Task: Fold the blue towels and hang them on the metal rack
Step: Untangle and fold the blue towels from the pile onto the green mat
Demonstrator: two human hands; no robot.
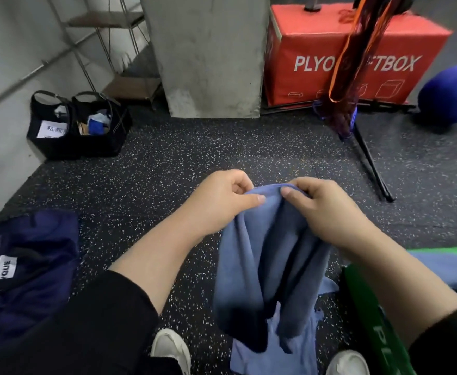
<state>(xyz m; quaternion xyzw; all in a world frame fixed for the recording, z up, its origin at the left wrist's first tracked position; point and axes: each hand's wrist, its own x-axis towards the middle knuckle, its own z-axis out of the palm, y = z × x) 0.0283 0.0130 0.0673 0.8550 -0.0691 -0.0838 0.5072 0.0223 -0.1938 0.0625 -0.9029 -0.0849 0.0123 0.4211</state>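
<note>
Navy bag: at the near left I see a dark navy fabric bag (24, 272) with a white label lying on the black speckled rubber floor (146, 169).
Black totes: far left, two black open totes (78, 125) stand by the wall.
Left hand: my left hand (219, 198) pinches the top edge of the blue fabric towel (265, 261), thumb pressed over curled fingers.
Towel: it hangs bunched between both hands, above another blue cloth (289, 345) on the floor.
Right hand: my right hand (322, 207) pinches the same edge, just beside the left.
Red box: far right, a red foam plyo box (357, 55).
Blue ball: far right edge, a blue round ball (452, 93).
</note>
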